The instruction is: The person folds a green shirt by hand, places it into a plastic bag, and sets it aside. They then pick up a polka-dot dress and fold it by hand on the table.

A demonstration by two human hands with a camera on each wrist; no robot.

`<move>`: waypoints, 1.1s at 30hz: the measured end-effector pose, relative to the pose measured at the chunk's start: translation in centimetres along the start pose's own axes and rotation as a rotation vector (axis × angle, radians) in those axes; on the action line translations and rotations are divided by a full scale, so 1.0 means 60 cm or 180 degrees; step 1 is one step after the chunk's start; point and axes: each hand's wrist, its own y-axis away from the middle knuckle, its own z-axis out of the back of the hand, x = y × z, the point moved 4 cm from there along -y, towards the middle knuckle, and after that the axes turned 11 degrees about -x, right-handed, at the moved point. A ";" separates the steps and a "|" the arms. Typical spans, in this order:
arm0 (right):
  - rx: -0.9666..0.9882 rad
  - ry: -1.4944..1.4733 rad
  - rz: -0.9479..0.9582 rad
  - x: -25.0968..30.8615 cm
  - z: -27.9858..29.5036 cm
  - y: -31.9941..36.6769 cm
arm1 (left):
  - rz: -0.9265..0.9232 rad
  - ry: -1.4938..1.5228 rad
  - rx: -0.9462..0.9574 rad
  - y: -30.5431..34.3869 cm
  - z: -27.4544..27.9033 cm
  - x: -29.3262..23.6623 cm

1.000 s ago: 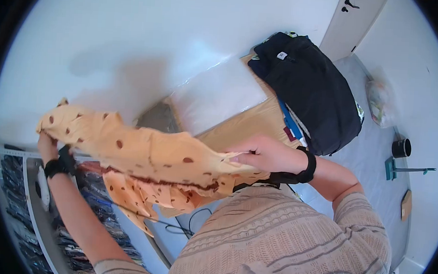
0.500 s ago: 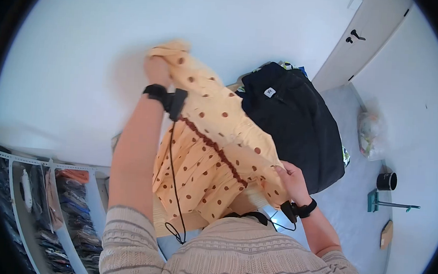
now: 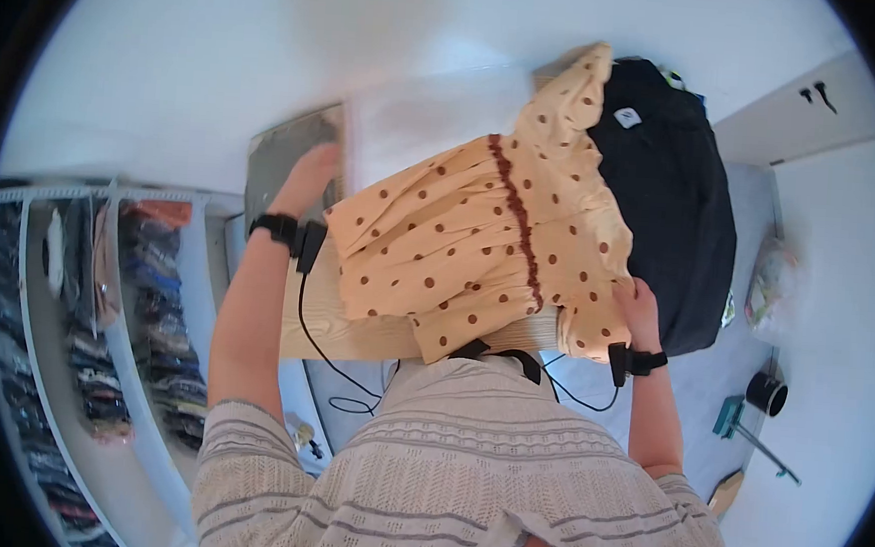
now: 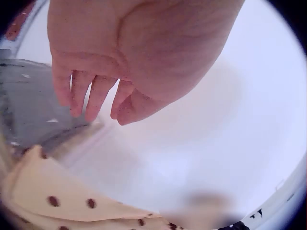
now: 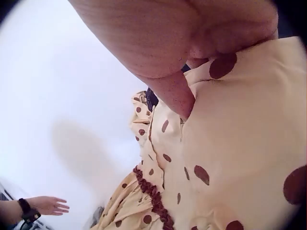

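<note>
In front of you is a wooden counter (image 3: 320,316). The big spotted dress (image 3: 440,234) lies on it, with its skirt toward the left edge and its top over by the right edge. Beside that top, along the right edge, is a black cloth pile (image 3: 667,207). A see-through bag (image 3: 412,122) lies by the back edge, and a grey packet (image 3: 274,168) is at the back left corner.

Your left arm reaches far out. Your left hand (image 3: 311,176) is over the grey packet, and I can't tell if they touch. Its grip is loose, with long fingers a little apart, pointing down in the left wrist view.

Your right hand (image 3: 640,311) is by the front right corner, nearer your tummy. Its grip pinches the dress near a sleeve.
</note>
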 end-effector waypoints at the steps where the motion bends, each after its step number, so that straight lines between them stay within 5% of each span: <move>1: -0.0005 0.0535 0.0068 0.005 0.002 -0.002 | -0.0047 -0.0243 -0.0310 0.034 0.018 0.060; 3: 0.0033 0.0567 0.0115 0.003 -0.007 -0.007 | 0.0312 -0.0389 -0.0685 0.109 0.032 0.154; 6: -0.1006 0.1692 0.0898 0.082 -0.012 0.015 | 0.1265 0.0018 -0.0777 0.208 0.019 0.270; 9: -0.0707 0.0842 0.1456 0.168 -0.050 0.044 | 0.2117 0.0685 -0.0529 0.263 -0.021 0.328; 11: -0.0340 0.0870 0.1320 0.208 -0.095 0.078 | 0.2499 0.2438 -0.1220 0.271 -0.043 0.352; 13: 0.0632 0.0662 0.1702 0.235 -0.151 0.116 | 0.2483 0.2881 -0.1405 0.249 -0.055 0.393; 14: 0.0603 0.0694 0.1724 0.251 -0.167 0.135 | 0.2478 0.3289 -0.1606 0.237 -0.060 0.413; 16: 0.1101 0.0760 0.1343 0.275 -0.201 0.175 | 0.2559 0.3659 -0.1678 0.204 -0.052 0.409; 20: 0.0883 0.0929 0.1455 0.262 -0.229 0.208 | 0.2530 0.4496 -0.1711 0.114 -0.044 0.462; 28: 0.0831 0.1056 0.0969 0.248 -0.230 0.229 | 0.3217 0.4107 -0.2410 0.057 -0.029 0.500; 33: 0.0915 0.1053 0.1068 0.244 -0.244 0.241 | 0.2303 0.4520 -0.2283 0.065 -0.007 0.480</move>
